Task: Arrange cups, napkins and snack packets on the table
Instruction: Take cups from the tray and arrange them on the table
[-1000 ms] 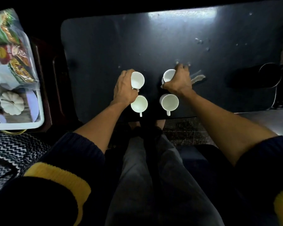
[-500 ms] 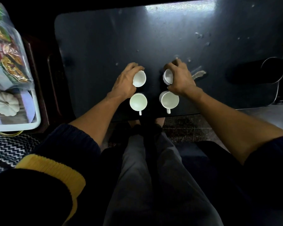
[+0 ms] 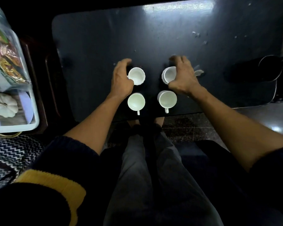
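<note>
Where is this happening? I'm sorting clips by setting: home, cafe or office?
Most likely a home living room: a low dark table with white cups, a tray of snack packets beside it, and a zigzag-patterned cushion.

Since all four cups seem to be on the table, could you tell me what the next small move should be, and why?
Probably let go of the two far cups and reach toward the snack packets in the tray at the left. The left hand and right hand each rest against a far cup, all four cups stand upright in a square, and no packets are on the table.
</note>
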